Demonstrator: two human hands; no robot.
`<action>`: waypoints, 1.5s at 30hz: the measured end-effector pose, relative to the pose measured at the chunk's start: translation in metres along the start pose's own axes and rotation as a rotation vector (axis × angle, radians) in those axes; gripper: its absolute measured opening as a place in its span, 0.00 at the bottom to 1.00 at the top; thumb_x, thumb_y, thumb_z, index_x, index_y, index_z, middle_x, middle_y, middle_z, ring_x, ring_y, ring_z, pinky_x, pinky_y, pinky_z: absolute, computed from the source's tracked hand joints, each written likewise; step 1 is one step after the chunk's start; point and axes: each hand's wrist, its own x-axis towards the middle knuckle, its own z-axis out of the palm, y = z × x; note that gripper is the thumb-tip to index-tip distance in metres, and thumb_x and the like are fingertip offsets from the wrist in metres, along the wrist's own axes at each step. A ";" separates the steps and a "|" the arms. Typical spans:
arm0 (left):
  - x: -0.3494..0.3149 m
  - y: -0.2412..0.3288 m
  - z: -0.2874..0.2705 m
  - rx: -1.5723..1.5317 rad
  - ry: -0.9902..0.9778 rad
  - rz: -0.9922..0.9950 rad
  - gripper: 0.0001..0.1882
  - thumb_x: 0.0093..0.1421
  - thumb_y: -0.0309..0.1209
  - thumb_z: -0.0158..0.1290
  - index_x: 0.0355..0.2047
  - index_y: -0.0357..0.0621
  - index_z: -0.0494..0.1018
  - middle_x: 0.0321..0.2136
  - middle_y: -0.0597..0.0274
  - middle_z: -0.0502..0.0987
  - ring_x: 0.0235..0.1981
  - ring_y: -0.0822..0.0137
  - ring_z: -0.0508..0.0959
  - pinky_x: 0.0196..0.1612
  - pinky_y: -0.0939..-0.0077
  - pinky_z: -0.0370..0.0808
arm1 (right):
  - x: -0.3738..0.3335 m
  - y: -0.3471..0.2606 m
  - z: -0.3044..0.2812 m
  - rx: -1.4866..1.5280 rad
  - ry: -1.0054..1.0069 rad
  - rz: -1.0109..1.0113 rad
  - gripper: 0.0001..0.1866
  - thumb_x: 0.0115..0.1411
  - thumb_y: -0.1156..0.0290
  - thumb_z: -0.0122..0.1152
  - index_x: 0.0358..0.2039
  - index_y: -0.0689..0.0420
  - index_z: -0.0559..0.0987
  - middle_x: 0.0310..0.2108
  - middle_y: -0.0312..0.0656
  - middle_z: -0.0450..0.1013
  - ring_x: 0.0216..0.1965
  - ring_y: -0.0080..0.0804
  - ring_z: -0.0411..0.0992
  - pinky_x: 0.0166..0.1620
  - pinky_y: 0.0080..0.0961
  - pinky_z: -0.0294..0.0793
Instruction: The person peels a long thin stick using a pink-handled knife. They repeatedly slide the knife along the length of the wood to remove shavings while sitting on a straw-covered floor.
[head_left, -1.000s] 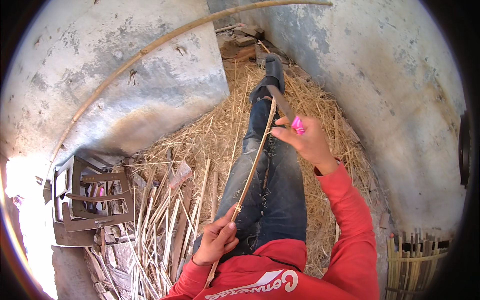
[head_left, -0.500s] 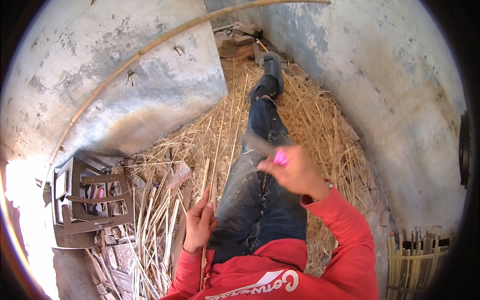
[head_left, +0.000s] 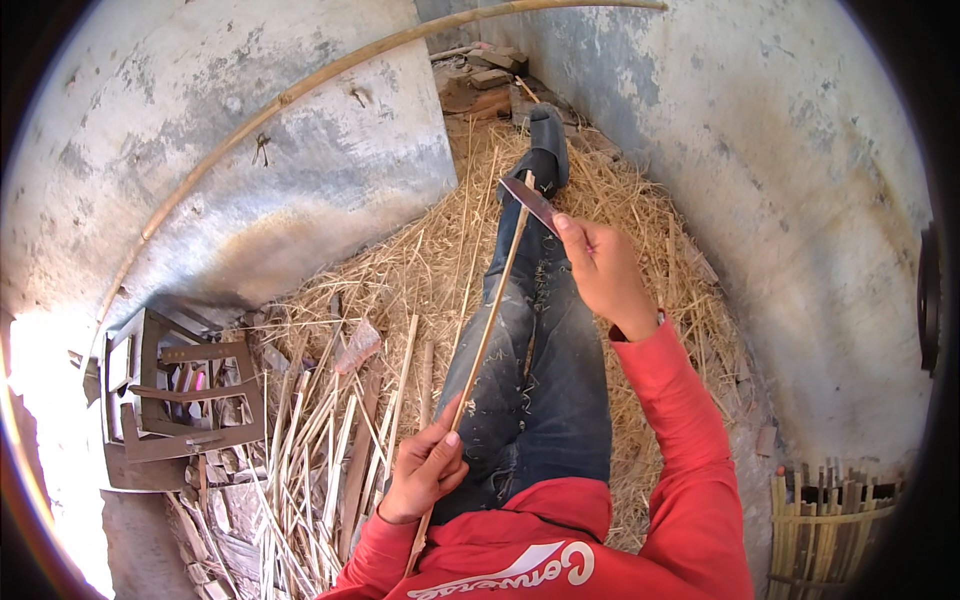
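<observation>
My left hand [head_left: 424, 474] is closed round the lower part of a long, thin bamboo strip [head_left: 492, 318], with the thumb lying along it. The strip slants up over my outstretched legs [head_left: 520, 380], its far end near my shoe [head_left: 547, 145]. In my right hand [head_left: 606, 272] is a knife [head_left: 531, 204], its dark blade pointing up and left. The blade crosses the strip just short of the far end and appears to touch it. My fingers hide the knife's handle.
Straw-like shavings [head_left: 640, 270] cover the floor. Split bamboo strips [head_left: 320, 450] lie in a heap on the left, beside a wooden frame [head_left: 190, 385]. A bent pole [head_left: 290, 95] leans along the left wall [head_left: 330, 190]. A slatted bamboo basket [head_left: 830, 525] stands at lower right.
The knife has moved up and away to the strip's far end. My left hand has shifted slightly right and nearer to me, and the strip now slants across my legs.
</observation>
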 end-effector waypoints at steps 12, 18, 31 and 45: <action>-0.001 0.000 -0.002 -0.108 -0.037 -0.012 0.24 0.75 0.32 0.43 0.70 0.54 0.62 0.17 0.75 0.51 0.15 0.80 0.48 0.18 0.84 0.52 | -0.010 -0.002 0.035 0.035 -0.019 -0.024 0.27 0.74 0.55 0.49 0.24 0.63 0.77 0.13 0.50 0.63 0.14 0.43 0.61 0.22 0.37 0.61; -0.001 0.000 -0.005 -0.135 -0.042 -0.021 0.25 0.75 0.30 0.42 0.71 0.53 0.61 0.17 0.74 0.51 0.15 0.80 0.48 0.18 0.84 0.52 | -0.004 -0.007 0.033 0.030 -0.114 0.001 0.27 0.74 0.54 0.50 0.24 0.63 0.78 0.13 0.50 0.64 0.14 0.44 0.63 0.22 0.39 0.62; 0.003 0.002 -0.007 -0.107 -0.029 -0.004 0.25 0.75 0.31 0.43 0.71 0.54 0.61 0.17 0.74 0.51 0.15 0.80 0.48 0.17 0.84 0.51 | -0.027 -0.018 0.050 0.021 -0.212 -0.213 0.29 0.74 0.54 0.47 0.24 0.62 0.79 0.12 0.51 0.65 0.13 0.47 0.65 0.21 0.40 0.63; 0.003 0.002 -0.006 -0.172 -0.092 -0.095 0.24 0.75 0.32 0.43 0.70 0.61 0.63 0.16 0.74 0.51 0.14 0.80 0.48 0.16 0.84 0.51 | -0.003 -0.005 0.024 -0.018 -0.116 -0.014 0.29 0.74 0.53 0.49 0.22 0.62 0.77 0.12 0.48 0.61 0.13 0.36 0.58 0.22 0.38 0.61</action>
